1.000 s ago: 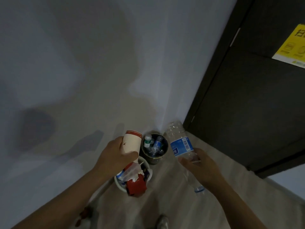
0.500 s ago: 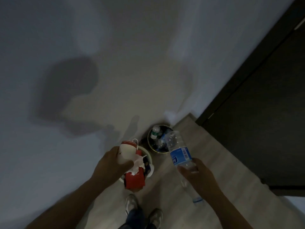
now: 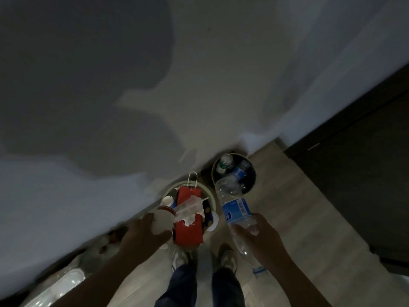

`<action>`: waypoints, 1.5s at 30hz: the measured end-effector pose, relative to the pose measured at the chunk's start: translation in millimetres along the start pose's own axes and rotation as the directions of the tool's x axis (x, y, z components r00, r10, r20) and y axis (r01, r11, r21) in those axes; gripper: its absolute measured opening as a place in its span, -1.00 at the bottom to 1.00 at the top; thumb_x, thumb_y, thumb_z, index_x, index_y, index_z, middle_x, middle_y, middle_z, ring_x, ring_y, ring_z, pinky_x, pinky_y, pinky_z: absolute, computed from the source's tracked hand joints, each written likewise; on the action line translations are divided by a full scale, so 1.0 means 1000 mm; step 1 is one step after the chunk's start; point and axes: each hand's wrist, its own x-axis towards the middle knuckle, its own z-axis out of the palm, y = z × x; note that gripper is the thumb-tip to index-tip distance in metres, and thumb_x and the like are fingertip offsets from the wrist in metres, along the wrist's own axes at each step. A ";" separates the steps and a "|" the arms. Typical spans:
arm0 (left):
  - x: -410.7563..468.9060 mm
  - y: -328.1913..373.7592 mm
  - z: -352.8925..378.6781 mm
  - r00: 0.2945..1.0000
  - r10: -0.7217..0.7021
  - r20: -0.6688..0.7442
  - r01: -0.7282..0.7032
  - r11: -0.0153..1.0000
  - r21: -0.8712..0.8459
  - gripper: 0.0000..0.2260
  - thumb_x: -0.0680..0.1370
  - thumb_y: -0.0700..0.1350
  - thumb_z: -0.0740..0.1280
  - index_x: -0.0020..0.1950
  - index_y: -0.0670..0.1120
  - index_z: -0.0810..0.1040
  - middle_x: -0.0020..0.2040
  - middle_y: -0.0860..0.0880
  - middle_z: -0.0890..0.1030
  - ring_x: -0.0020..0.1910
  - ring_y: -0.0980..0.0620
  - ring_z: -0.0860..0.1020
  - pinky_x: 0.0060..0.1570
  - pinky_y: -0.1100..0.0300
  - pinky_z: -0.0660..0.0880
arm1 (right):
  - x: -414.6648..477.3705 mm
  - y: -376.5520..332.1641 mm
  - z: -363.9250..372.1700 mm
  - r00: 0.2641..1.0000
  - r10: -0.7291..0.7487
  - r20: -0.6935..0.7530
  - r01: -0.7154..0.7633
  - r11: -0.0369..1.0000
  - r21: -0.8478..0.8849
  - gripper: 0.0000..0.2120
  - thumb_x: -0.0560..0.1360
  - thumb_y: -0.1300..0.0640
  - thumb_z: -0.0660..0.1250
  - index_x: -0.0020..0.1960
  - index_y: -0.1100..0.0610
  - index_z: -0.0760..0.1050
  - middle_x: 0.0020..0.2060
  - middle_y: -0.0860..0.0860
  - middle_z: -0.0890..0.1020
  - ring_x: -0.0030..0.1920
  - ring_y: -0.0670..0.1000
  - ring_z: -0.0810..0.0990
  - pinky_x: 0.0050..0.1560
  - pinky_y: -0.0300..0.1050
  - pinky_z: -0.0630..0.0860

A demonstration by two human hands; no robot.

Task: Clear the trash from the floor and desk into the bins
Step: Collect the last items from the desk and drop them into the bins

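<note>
The left hand's fingers (image 3: 160, 237) curl round a white paper cup (image 3: 162, 220), thumb across its side, gripping it firmly. The cup has a red band at its rim and a small red mark on its side, too small to read. The left hand (image 3: 143, 237) holds it at the near left edge of the pale bin (image 3: 211, 197), touching the crumpled tissue (image 3: 191, 207) that lies on a red paper bag (image 3: 188, 227). The bag sticks up out of that bin, its white cord handle toward the wall (image 3: 221, 85); the pale print on its face is too blurred to read.

The right hand's fingers (image 3: 242, 231) are clamped round a clear plastic bottle (image 3: 231, 191), near its middle. Its blue label (image 3: 235, 209) carries a white barcode patch and white lettering that I cannot make out. The right hand (image 3: 260, 237) holds the bottle tilted, its far end over the near rim of the dark bin (image 3: 252, 176), which stands just beside the pale one against the wall and holds other bottles, one with a green label.

Below the hands, two shoes (image 3: 180, 258) and dark trouser legs stand on the wooden floor (image 3: 287, 207). A dark door (image 3: 354, 185) fills the right side.
</note>
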 end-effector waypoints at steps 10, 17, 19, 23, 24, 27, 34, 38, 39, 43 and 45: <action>0.077 -0.007 0.081 0.992 -0.125 0.034 0.127 0.989 -0.072 -0.39 0.42 0.05 0.48 0.36 -0.10 0.33 0.21 -0.11 0.53 0.07 -0.02 0.55 -0.01 0.13 0.56 | 0.105 0.046 0.032 0.998 0.047 0.049 -0.043 0.996 -0.083 -0.52 0.42 -0.18 0.41 0.24 -0.04 0.36 -0.04 -0.11 0.54 -0.13 -0.25 0.52 -0.38 -0.46 0.35; 0.118 -0.009 0.131 0.988 -0.146 0.048 0.153 0.973 -0.175 -0.40 0.43 0.00 0.47 0.39 -0.08 0.31 0.22 -0.10 0.54 0.01 0.00 0.59 -0.09 0.14 0.61 | 0.156 0.084 0.039 0.996 0.088 0.027 -0.084 0.988 -0.129 -0.57 0.42 -0.21 0.38 0.16 -0.06 0.34 -0.13 -0.19 0.51 -0.20 -0.25 0.52 -0.47 -0.48 0.32; 0.128 -0.009 0.141 0.991 -0.127 0.047 0.134 0.976 -0.173 -0.40 0.43 0.00 0.48 0.38 -0.07 0.31 0.21 -0.09 0.54 -0.03 0.01 0.60 -0.11 0.13 0.62 | 0.167 0.092 0.042 0.996 0.090 0.011 -0.087 0.986 -0.142 -0.59 0.43 -0.23 0.36 0.15 -0.06 0.35 -0.16 -0.21 0.50 -0.22 -0.25 0.51 -0.46 -0.48 0.31; 0.153 -0.006 0.156 0.994 -0.109 0.027 0.112 0.983 -0.143 -0.39 0.40 0.05 0.49 0.35 -0.05 0.33 0.19 -0.07 0.54 0.01 0.00 0.59 -0.07 0.10 0.62 | 0.185 0.107 0.050 0.992 0.120 0.028 -0.115 0.984 -0.138 -0.57 0.43 -0.25 0.35 0.16 -0.05 0.35 -0.17 -0.21 0.49 -0.21 -0.26 0.50 -0.42 -0.43 0.32; 0.161 -0.004 0.162 0.995 -0.096 0.023 0.098 0.988 -0.118 -0.40 0.39 0.07 0.49 0.34 -0.04 0.34 0.17 -0.05 0.54 0.01 0.01 0.58 -0.06 0.12 0.60 | 0.188 0.112 0.052 0.991 0.128 0.027 -0.124 0.983 -0.132 -0.56 0.43 -0.25 0.35 0.17 -0.04 0.35 -0.17 -0.20 0.49 -0.21 -0.26 0.50 -0.42 -0.42 0.32; 0.175 0.007 0.180 0.997 0.003 0.071 0.000 0.999 -0.039 -0.41 0.36 0.08 0.50 0.31 0.00 0.36 0.13 0.03 0.53 -0.04 0.11 0.50 -0.11 0.29 0.51 | 0.197 0.123 0.054 0.989 0.148 0.007 -0.147 0.983 -0.109 -0.52 0.41 -0.31 0.33 0.16 -0.04 0.35 -0.16 -0.20 0.49 -0.21 -0.24 0.51 -0.42 -0.40 0.33; 0.189 0.010 0.240 0.985 0.103 0.137 -0.131 0.966 0.223 -0.40 0.38 0.22 0.41 0.32 0.02 0.35 0.18 0.01 0.47 0.12 0.04 0.49 0.14 0.17 0.47 | 0.213 0.154 0.057 0.981 0.183 0.064 -0.178 0.981 -0.075 -0.60 0.42 -0.24 0.35 0.13 -0.08 0.32 -0.14 -0.19 0.50 -0.19 -0.22 0.54 -0.41 -0.41 0.37; 0.194 0.004 0.262 0.991 0.051 0.127 -0.090 0.940 0.330 -0.42 0.42 0.24 0.37 0.34 0.01 0.32 0.19 0.00 0.44 0.12 0.05 0.48 -0.02 0.27 0.30 | 0.225 0.165 0.055 0.980 0.180 0.080 -0.177 0.983 -0.050 -0.61 0.42 -0.23 0.35 0.12 -0.08 0.32 -0.13 -0.18 0.50 -0.17 -0.20 0.54 -0.38 -0.37 0.40; 0.196 0.002 0.266 0.990 0.054 0.130 -0.097 0.931 0.353 -0.43 0.43 0.24 0.36 0.34 0.01 0.32 0.19 0.00 0.45 0.12 0.04 0.48 -0.02 0.26 0.28 | 0.228 0.168 0.055 0.981 0.178 0.077 -0.175 0.984 -0.044 -0.61 0.43 -0.22 0.36 0.12 -0.07 0.33 -0.13 -0.18 0.50 -0.17 -0.20 0.54 -0.38 -0.38 0.40; 0.213 0.001 0.278 0.994 0.072 0.080 -0.096 0.934 0.343 -0.48 0.46 0.20 0.33 0.33 0.01 0.34 0.19 0.00 0.49 0.14 0.03 0.48 0.12 0.19 0.41 | 0.239 0.178 0.055 0.989 0.137 0.063 -0.135 0.990 -0.036 -0.73 0.43 -0.22 0.36 -0.01 -0.15 0.35 -0.19 -0.17 0.53 -0.23 -0.21 0.53 -0.34 -0.40 0.36; 0.224 0.003 0.281 0.997 0.081 0.008 -0.080 0.947 0.310 -0.48 0.47 0.18 0.33 0.35 -0.01 0.34 0.21 -0.01 0.49 0.16 0.02 0.48 0.18 0.14 0.43 | 0.243 0.183 0.055 0.992 0.115 0.059 -0.114 0.993 -0.032 -0.77 0.43 -0.23 0.35 -0.09 -0.17 0.35 -0.22 -0.18 0.53 -0.25 -0.21 0.52 -0.32 -0.39 0.34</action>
